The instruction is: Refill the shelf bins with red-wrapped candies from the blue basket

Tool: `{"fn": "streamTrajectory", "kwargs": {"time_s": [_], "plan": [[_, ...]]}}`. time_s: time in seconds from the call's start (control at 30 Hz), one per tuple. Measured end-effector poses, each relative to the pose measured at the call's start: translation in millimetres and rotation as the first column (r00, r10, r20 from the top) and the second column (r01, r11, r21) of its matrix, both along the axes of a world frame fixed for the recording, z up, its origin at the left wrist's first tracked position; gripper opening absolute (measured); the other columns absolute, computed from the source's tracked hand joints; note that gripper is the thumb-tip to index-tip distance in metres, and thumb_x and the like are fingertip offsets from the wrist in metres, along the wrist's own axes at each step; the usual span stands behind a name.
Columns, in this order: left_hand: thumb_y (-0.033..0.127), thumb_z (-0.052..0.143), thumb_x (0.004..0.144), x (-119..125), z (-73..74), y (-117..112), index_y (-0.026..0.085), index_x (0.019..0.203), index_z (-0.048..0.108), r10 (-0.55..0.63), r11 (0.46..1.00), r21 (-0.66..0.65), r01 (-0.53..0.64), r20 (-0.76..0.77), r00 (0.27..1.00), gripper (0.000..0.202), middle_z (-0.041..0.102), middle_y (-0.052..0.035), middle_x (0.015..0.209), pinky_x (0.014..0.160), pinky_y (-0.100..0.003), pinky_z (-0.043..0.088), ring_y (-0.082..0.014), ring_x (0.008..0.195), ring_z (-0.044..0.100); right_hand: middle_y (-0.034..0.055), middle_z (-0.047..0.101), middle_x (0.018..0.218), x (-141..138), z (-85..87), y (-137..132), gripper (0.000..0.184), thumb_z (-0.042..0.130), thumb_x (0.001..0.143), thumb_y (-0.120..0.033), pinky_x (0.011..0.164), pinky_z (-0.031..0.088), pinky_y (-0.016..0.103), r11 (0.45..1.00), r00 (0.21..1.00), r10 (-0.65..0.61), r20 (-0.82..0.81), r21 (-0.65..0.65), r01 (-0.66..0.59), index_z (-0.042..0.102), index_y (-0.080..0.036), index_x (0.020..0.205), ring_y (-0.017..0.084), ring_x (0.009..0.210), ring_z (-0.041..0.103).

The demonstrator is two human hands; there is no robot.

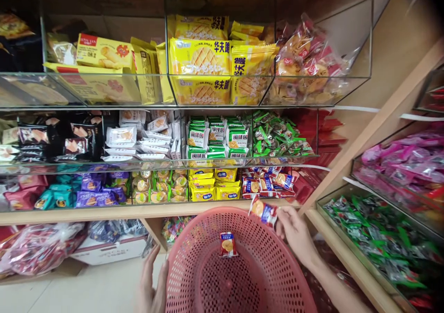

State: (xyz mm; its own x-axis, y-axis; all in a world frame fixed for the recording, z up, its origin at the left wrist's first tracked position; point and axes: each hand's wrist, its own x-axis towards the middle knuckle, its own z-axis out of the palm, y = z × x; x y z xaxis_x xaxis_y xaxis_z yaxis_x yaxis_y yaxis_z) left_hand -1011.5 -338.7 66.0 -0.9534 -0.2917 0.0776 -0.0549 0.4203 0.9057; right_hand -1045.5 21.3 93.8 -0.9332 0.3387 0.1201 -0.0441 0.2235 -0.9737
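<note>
My left hand lies flat against the left rim of a pink perforated plastic basket, steadying it. My right hand is over the basket's far right rim, its fingers pinched on a small red, white and blue snack packet. A second packet of the same kind is in mid-air inside the basket, apart from both hands. Just above, a clear bin on the lowest glass shelf holds more of these packets.
Clear shelf bins hold yellow biscuit packs, green-and-white packets, green wrapped sweets and purple and teal packets. A wooden shelf edge runs below. Side bins on the right hold pink and green sweets.
</note>
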Motion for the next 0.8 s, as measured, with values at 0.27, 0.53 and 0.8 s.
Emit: {"fn": "streamTrajectory", "kwargs": {"time_s": [0.27, 0.53, 0.8], "plan": [[0.046, 0.066, 0.075, -32, 17.6, 85, 0.021, 0.136, 0.045, -0.813, 0.573, 0.361, 0.735, 0.14, 0.565, 0.069, 0.044, -0.01, 0.141, 0.111, -0.04, 0.03, -0.0238, 0.131, 0.039, -0.0082, 0.049, 0.056, 22, -34.2, -42, 0.035, 0.046, 0.085, -0.056, 0.041, 0.03, 0.019, 0.696, 0.596, 0.691, 0.409, -0.154, -0.701, 0.044, -0.022, 0.081, 0.007, 0.041, 0.045], [0.041, 0.081, 0.058, -42, -13.6, 92, 0.015, 0.099, 0.066, -0.947, 0.32, 0.673, 0.666, 0.219, 0.234, 0.051, 0.066, -0.0009, 0.081, 0.076, -0.026, 0.044, -0.0126, 0.075, 0.058, -0.0094, 0.046, 0.049, 13, -41.7, -63, 0.02, 0.051, 0.081, -0.039, 0.036, 0.021, 0.019, 0.583, 0.446, 0.783, 0.433, -0.265, -0.768, 0.046, -0.02, 0.078, 0.005, 0.034, 0.038], [0.042, 0.083, 0.053, -56, -32.4, 95, 0.011, 0.09, 0.067, -0.855, 0.48, 0.693, 0.538, 0.23, 0.465, 0.05, 0.066, -0.0016, 0.075, 0.069, -0.024, 0.044, -0.0113, 0.067, 0.058, -0.0066, 0.056, 0.062, 1, -67.1, -58, 0.037, 0.052, 0.079, -0.056, 0.038, 0.025, 0.018, 0.791, 0.694, 0.612, 0.379, -0.316, -0.524, 0.05, -0.019, 0.082, 0.004, 0.038, 0.039]]}}
